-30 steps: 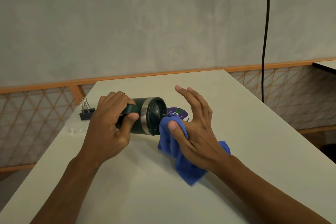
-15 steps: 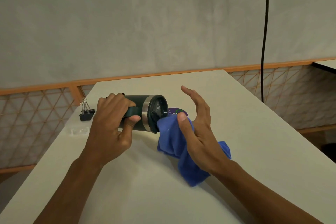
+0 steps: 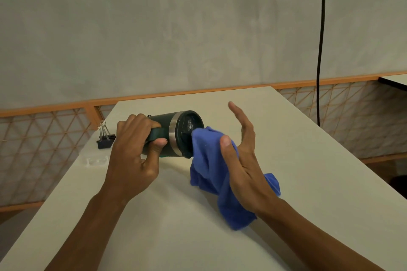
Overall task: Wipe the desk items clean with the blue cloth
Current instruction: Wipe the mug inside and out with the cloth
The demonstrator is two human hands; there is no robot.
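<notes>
Pale desk [image 3: 308, 171] before a grey plaster wall: a person wipes the lid end of a dark green steel-banded insulated mug [image 3: 176, 132] with a blue cloth [image 3: 207, 160].
The left hand [image 3: 132, 156] grips the mug, held sideways near the desk's far-left corner. The right hand [image 3: 242, 167], fingers straight and thumb pinning the cloth, presses it to the lid. The job looks early: a black binder clip [image 3: 105, 141] by the left edge awaits wiping.

Soft, even, slightly warm light from above; faint shadows lie on the counter [image 3: 297, 182] under the blue cloth [image 3: 209, 160] and travel mug [image 3: 165, 121]. Wide-angle distortion bows the orange rail [image 3: 198, 92] toward 3 and 9 o'clock.
</notes>
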